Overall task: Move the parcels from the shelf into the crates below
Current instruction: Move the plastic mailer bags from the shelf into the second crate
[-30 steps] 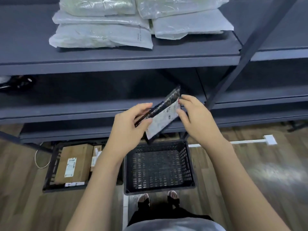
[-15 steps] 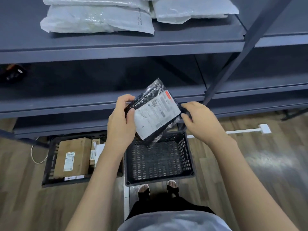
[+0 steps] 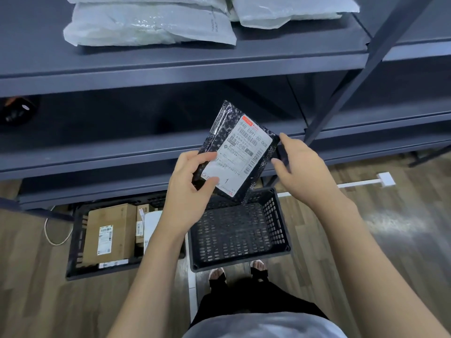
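Observation:
My left hand (image 3: 189,181) grips a small black bubble-wrap parcel (image 3: 227,128) by its lower left corner, white shipping label facing me, tilted. It hangs above the empty black crate (image 3: 278,230) on the floor. My right hand (image 3: 300,164) is beside the parcel's right edge, fingers apart, not touching it. A second black crate (image 3: 75,240) to the left holds a brown cardboard box (image 3: 109,232) and smaller parcels. White plastic mailer parcels (image 3: 146,23) lie stacked on the top shelf (image 3: 170,67).
Dark grey metal shelving with a diagonal brace (image 3: 351,76) stands ahead. A white cable (image 3: 52,237) loops on the wooden floor at left and a white strip (image 3: 361,183) lies at right. My sandalled feet (image 3: 239,274) stand just behind the empty crate.
The parcel has been turned so its label faces me. My right hand has let go of its edge and opened; the left hand keeps hold.

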The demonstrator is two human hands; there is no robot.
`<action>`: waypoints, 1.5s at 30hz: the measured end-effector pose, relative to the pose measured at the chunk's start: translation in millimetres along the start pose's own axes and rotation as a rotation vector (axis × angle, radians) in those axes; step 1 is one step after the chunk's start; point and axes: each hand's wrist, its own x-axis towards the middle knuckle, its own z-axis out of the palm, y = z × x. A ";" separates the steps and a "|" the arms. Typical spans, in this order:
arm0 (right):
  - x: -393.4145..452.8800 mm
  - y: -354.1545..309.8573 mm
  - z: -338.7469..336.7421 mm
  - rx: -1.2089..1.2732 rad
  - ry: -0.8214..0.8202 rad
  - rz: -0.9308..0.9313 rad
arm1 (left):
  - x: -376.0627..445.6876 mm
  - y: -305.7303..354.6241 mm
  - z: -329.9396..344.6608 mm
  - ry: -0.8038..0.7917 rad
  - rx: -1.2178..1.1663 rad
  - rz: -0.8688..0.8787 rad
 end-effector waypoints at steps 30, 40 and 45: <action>12.9 188.0 420.4 -0.405 -0.887 -0.015 | -55.8 -418.4 184.1 -0.001 0.118 -0.841; 40.9 263.9 582.7 -0.515 -0.928 -0.062 | -20.4 -579.2 238.6 -0.073 0.320 -0.751; 66.7 274.1 643.6 -0.480 -0.857 -0.128 | 2.7 -638.2 245.0 -0.037 0.353 -0.718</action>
